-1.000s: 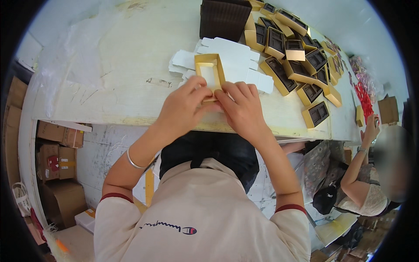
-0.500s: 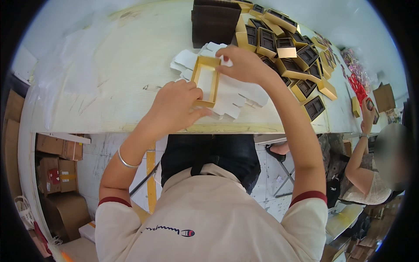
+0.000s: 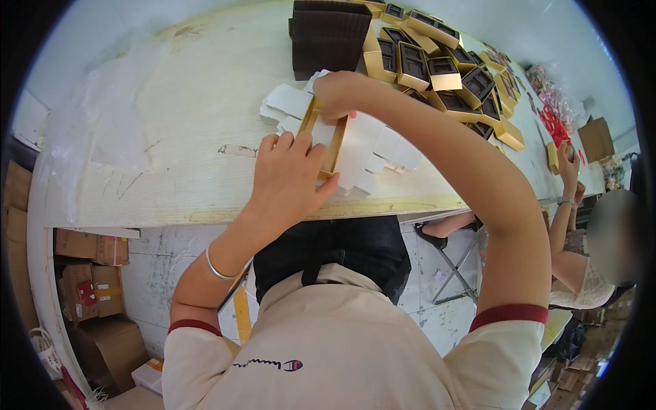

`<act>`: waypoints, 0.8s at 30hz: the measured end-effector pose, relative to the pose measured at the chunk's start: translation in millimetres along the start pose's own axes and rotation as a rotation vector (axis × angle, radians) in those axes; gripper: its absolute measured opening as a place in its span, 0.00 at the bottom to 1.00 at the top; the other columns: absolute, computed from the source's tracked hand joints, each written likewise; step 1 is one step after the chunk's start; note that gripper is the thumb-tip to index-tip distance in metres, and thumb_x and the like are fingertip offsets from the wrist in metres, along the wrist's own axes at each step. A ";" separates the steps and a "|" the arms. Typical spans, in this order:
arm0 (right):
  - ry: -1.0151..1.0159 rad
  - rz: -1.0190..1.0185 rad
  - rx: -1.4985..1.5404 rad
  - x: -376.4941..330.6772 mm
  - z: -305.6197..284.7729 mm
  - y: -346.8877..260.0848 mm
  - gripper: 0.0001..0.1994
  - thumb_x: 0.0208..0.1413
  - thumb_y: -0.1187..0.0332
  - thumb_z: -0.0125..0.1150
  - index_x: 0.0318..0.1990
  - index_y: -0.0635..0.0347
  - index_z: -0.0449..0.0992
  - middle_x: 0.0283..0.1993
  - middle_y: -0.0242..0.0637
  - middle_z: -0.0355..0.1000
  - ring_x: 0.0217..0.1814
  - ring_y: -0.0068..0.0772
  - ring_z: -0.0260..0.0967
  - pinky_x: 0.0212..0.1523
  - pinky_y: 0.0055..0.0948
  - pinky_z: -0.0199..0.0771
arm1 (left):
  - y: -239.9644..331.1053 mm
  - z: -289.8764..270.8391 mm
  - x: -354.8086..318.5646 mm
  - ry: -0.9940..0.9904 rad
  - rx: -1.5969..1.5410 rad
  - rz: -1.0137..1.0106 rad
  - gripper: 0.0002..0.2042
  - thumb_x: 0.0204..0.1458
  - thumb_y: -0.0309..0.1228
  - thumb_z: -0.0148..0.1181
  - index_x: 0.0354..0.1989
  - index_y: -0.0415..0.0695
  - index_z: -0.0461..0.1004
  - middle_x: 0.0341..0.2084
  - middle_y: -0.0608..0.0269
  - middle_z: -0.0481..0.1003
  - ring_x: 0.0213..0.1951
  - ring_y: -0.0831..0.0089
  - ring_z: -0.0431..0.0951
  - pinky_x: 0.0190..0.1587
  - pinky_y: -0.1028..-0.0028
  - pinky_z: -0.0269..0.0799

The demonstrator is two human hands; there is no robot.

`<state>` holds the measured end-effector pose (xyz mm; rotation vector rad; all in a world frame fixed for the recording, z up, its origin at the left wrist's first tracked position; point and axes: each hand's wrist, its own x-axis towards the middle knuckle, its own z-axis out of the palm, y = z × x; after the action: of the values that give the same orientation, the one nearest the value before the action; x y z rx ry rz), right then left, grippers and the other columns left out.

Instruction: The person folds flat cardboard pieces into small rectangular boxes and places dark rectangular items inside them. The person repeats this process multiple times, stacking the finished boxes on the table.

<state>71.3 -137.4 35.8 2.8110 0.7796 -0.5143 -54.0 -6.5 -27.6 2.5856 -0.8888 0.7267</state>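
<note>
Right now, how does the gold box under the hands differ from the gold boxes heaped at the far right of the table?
The gold box lies alone on white card blanks, held by the left hand and right hand; the heaped boxes lie untouched, crowded and tilted. The held box shows a pale inside; most heaped ones hold dark brown inserts. Both have gold rims and rest on the table.

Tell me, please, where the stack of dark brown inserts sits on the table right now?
The stack of dark brown inserts sits at the table's far edge, beyond the right hand, left of the gold boxes.
</note>
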 end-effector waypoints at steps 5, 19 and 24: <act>-0.092 -0.008 0.035 -1.8 -6.6 -1.6 0.13 0.40 0.66 0.63 0.31 0.68 0.78 0.29 0.45 0.76 0.33 0.42 0.76 0.33 0.35 0.75 | -1.7 -6.0 -1.6 0.057 -0.095 -0.072 0.21 0.41 0.33 0.66 0.46 0.44 0.69 0.42 0.56 0.67 0.39 0.62 0.71 0.47 0.64 0.63; 0.731 -0.027 -0.399 44.5 -40.7 124.4 0.09 0.56 0.63 0.58 0.41 0.53 0.78 0.39 0.42 0.76 0.48 0.38 0.72 0.53 0.42 0.62 | -42.0 -8.7 -0.7 -0.208 -0.545 -0.345 0.38 0.41 0.32 0.70 0.63 0.46 0.59 0.56 0.51 0.65 0.58 0.54 0.63 0.61 0.62 0.59; 0.656 -0.078 -0.177 20.7 -74.2 113.7 0.12 0.51 0.62 0.65 0.29 0.63 0.76 0.28 0.44 0.72 0.33 0.48 0.69 0.42 0.42 0.67 | -47.2 -7.7 0.0 -0.222 -0.507 -0.348 0.36 0.40 0.35 0.71 0.61 0.46 0.61 0.55 0.52 0.67 0.58 0.55 0.63 0.61 0.62 0.59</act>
<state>168.6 -204.8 105.6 2.7835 0.9799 0.4809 -26.6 32.6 -27.1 2.2881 -0.5607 0.0971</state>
